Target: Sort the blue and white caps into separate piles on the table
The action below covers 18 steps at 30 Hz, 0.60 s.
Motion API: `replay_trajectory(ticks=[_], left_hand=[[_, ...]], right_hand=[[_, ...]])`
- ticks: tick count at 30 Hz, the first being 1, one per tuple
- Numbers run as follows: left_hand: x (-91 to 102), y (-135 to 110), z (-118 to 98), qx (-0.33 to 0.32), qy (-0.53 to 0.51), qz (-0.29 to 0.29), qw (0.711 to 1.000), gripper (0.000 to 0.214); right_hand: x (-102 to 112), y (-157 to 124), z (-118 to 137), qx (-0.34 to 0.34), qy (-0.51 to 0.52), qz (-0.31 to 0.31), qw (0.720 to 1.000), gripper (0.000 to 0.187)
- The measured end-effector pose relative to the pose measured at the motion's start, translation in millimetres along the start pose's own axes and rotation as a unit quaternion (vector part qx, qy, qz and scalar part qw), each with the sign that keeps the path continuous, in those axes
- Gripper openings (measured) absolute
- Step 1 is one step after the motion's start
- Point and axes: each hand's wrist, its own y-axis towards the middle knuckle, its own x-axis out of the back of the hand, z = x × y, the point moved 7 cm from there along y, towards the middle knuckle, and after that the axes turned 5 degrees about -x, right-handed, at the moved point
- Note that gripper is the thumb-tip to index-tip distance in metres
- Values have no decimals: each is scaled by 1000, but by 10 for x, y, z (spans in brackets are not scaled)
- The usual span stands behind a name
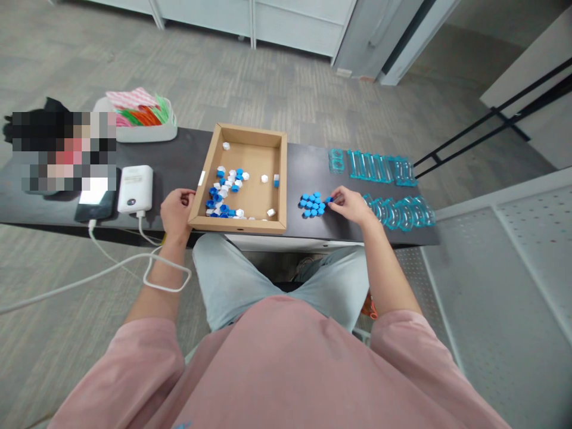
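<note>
On the dark tabletop, my right hand (pixel 347 205) pinches a small blue hexagonal piece (pixel 329 200) at the right edge of a group of blue hexagonal pieces (pixel 313 204) laid close together. My left hand (pixel 176 208) is curled closed against the left wall of an open cardboard box (pixel 283 179); whatever its fingers hold, if anything, is hidden. Inside the box, blue and white hexagonal pieces (pixel 223 196) are heaped toward the near left. A few white ones lie apart, such as a white piece (pixel 264 178) in the middle.
Right of my right hand lie rows of clear teal-edged plastic parts (pixel 375 167) and curved teal parts (pixel 400 213). At left are a white power bank (pixel 135 189), a phone (pixel 96 196), a white cable (pixel 111 266) over my left forearm and a white bin (pixel 152 132) of colourful strips.
</note>
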Motion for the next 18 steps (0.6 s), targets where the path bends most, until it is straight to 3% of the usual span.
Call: replay_trajectory(ticks=[6, 11, 14, 18], left_hand=[[4, -1, 3, -3, 4, -1, 1000, 17], [14, 2, 5, -3, 10, -5, 1000, 15], [17, 3, 4, -4, 12, -5, 1000, 13], [20, -2, -11, -4, 12, -7, 1000, 15]], right_hand=[[81, 0, 49, 21, 41, -48, 998, 38], [25, 19, 10, 15, 39, -71, 997, 26], [-34, 14, -46, 0, 47, -70, 996, 27], [-85, -12, -28, 32, 36, -49, 998, 31]])
